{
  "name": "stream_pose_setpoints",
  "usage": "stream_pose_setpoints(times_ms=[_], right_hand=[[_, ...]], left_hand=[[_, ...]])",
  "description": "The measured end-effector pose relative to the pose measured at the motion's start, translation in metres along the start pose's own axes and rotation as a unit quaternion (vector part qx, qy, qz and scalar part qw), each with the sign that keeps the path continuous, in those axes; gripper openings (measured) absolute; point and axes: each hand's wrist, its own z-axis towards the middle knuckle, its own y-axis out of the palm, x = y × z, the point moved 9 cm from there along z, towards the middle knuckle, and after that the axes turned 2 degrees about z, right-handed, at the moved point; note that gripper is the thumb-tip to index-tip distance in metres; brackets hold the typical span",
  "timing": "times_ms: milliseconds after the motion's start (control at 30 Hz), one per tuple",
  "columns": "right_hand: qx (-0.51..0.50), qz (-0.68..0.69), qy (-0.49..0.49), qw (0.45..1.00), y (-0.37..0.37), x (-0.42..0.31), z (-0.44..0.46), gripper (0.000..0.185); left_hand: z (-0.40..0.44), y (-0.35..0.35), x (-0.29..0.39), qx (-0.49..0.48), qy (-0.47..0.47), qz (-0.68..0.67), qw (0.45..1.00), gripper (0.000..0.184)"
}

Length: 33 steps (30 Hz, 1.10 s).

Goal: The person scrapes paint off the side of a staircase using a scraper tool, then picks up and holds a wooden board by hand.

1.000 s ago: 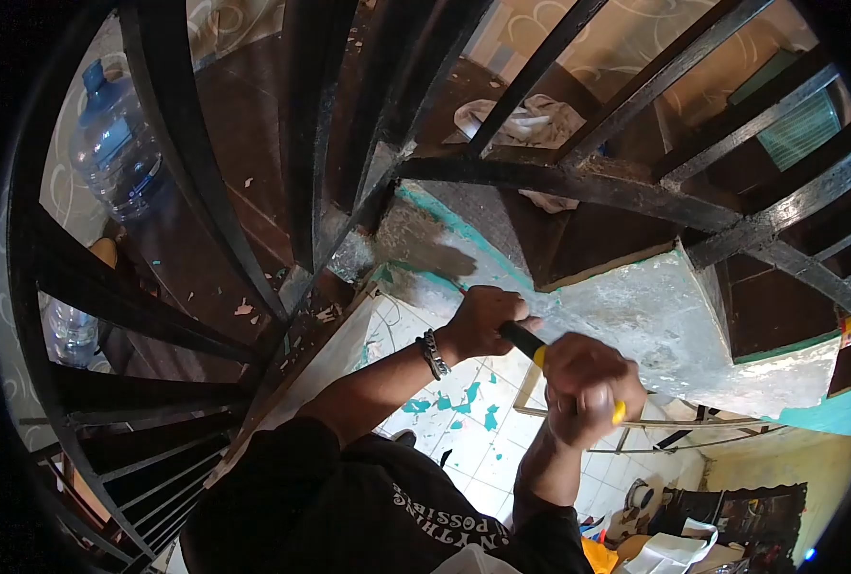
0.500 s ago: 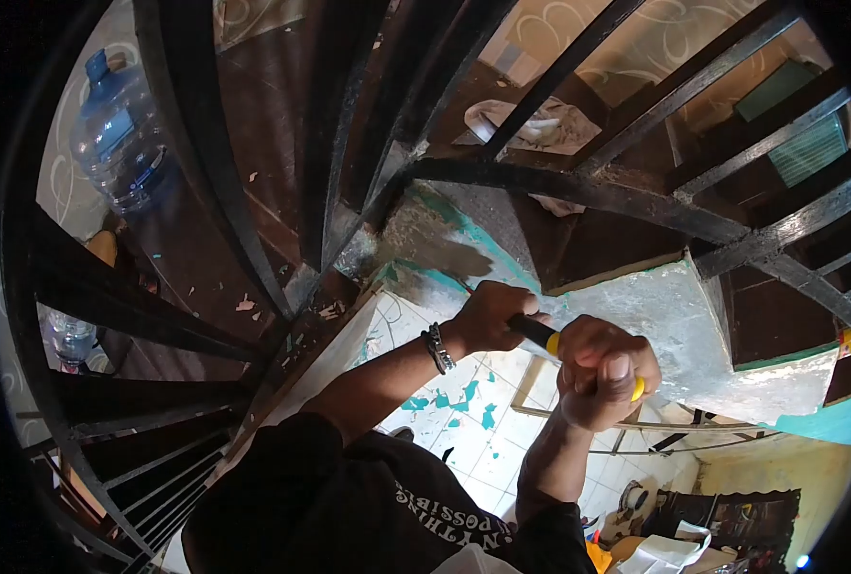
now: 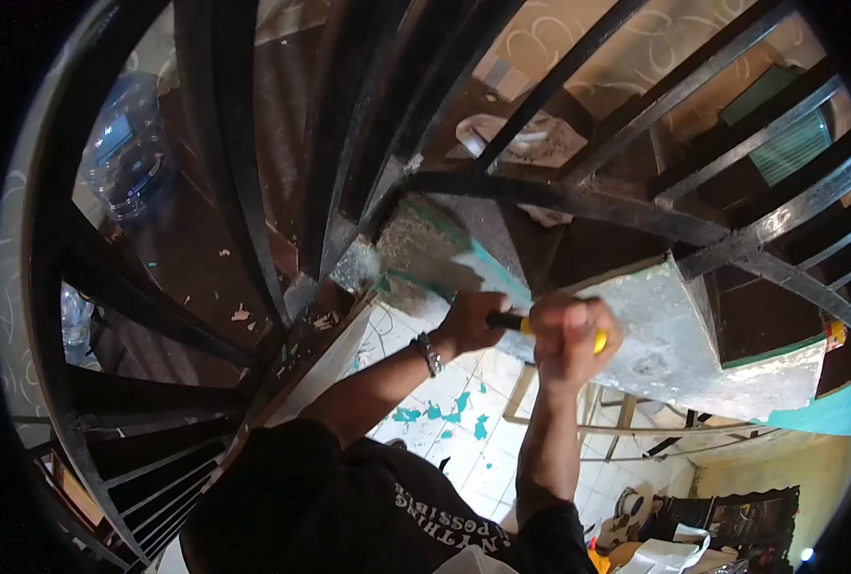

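My left hand, with a chain bracelet at the wrist, closes around the black part of a hand tool with a black and yellow handle. My right hand is wrapped round the yellow end, which shows past its fingers. The tool's working end is hidden, so its kind cannot be told. Both hands are in front of the concrete stair side, which is patchy grey and white with strips of turquoise paint. Contact between tool and concrete cannot be made out.
Black metal railing bars curve around on the left and above. Behind them stand a large clear water bottle and a crumpled white bag on brown steps. Turquoise paint flakes lie on the white tiled floor below.
Both hands and the tool have moved up and slightly left, the right hand more than the left. The view has shifted a little. Both hands keep their hold.
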Motion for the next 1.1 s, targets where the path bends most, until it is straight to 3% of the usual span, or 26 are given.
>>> stream_pose_setpoints(times_ms=[33, 100, 167, 267, 300, 367, 400, 433, 500, 567, 633, 733, 800, 833, 900, 1000, 1033, 1100], right_hand=[[-0.024, 0.024, -0.051, 0.998, 0.009, -0.012, -0.001, 0.037], [-0.046, 0.053, -0.145, 0.987, 0.023, -0.054, -0.002, 0.034], [-0.045, 0.054, -0.151, 0.986, 0.021, -0.060, 0.000, 0.034], [-0.030, 0.021, -0.015, 0.999, 0.017, -0.016, 0.004, 0.033], [-0.035, 0.024, -0.012, 0.999, 0.022, -0.021, 0.001, 0.033], [-0.067, 0.023, -0.127, 0.989, 0.035, -0.058, -0.008, 0.036], [-0.067, 0.031, -0.115, 0.991, 0.034, -0.057, -0.008, 0.037], [-0.051, 0.022, -0.114, 0.992, 0.033, -0.052, -0.005, 0.037], [-0.052, -0.011, -0.035, 0.998, 0.032, -0.020, -0.001, 0.036], [-0.062, -0.022, -0.095, 0.993, 0.031, -0.021, -0.011, 0.035], [-0.073, 0.023, -0.138, 0.988, 0.044, -0.063, -0.013, 0.035], [-0.077, 0.007, -0.127, 0.989, 0.049, -0.060, -0.005, 0.034], [-0.074, -0.054, -0.116, 0.989, 0.046, -0.050, 0.000, 0.034], [-0.085, -0.065, -0.095, 0.990, 0.044, -0.044, 0.008, 0.034], [-0.062, 0.026, -0.042, 0.997, 0.039, -0.046, 0.018, 0.034], [-0.045, 0.078, -0.100, 0.991, 0.031, -0.059, 0.017, 0.035], [-0.046, 0.075, -0.096, 0.992, 0.027, -0.051, 0.015, 0.035], [-0.041, 0.096, 0.003, 0.995, 0.015, -0.017, 0.016, 0.034]], left_hand=[[0.004, -0.004, 0.010, -0.011, -0.002, 0.015, 1.000, 0.033], [0.015, -0.005, 0.039, 0.003, 0.087, 0.045, 0.995, 0.036], [0.021, -0.005, 0.043, 0.006, 0.082, 0.039, 0.996, 0.034], [0.007, -0.007, 0.011, -0.001, 0.010, -0.011, 1.000, 0.033], [0.007, -0.010, 0.014, 0.004, 0.007, -0.008, 1.000, 0.033], [0.012, -0.011, 0.035, 0.011, 0.064, 0.021, 0.998, 0.031], [0.012, -0.011, 0.040, 0.034, 0.093, 0.051, 0.994, 0.032], [0.014, -0.011, 0.032, -0.022, 0.039, -0.012, 0.999, 0.032], [0.001, -0.017, 0.011, 0.021, 0.019, 0.013, 1.000, 0.033], [0.000, -0.018, 0.016, 0.010, 0.025, 0.034, 0.999, 0.034], [0.010, -0.018, 0.040, 0.021, 0.097, 0.025, 0.995, 0.035], [0.018, -0.021, 0.045, 0.004, 0.085, 0.005, 0.996, 0.034], [0.014, -0.025, 0.034, 0.027, -0.011, 0.001, 1.000, 0.032], [0.017, -0.021, 0.029, 0.013, -0.016, 0.014, 1.000, 0.031], [0.022, -0.020, 0.039, 0.042, -0.002, -0.025, 0.999, 0.028], [0.024, -0.011, 0.048, 0.068, 0.049, 0.011, 0.996, 0.027], [0.015, -0.005, 0.038, 0.068, 0.045, 0.008, 0.997, 0.027], [0.005, 0.007, 0.008, 0.057, -0.033, 0.020, 0.998, 0.016]])
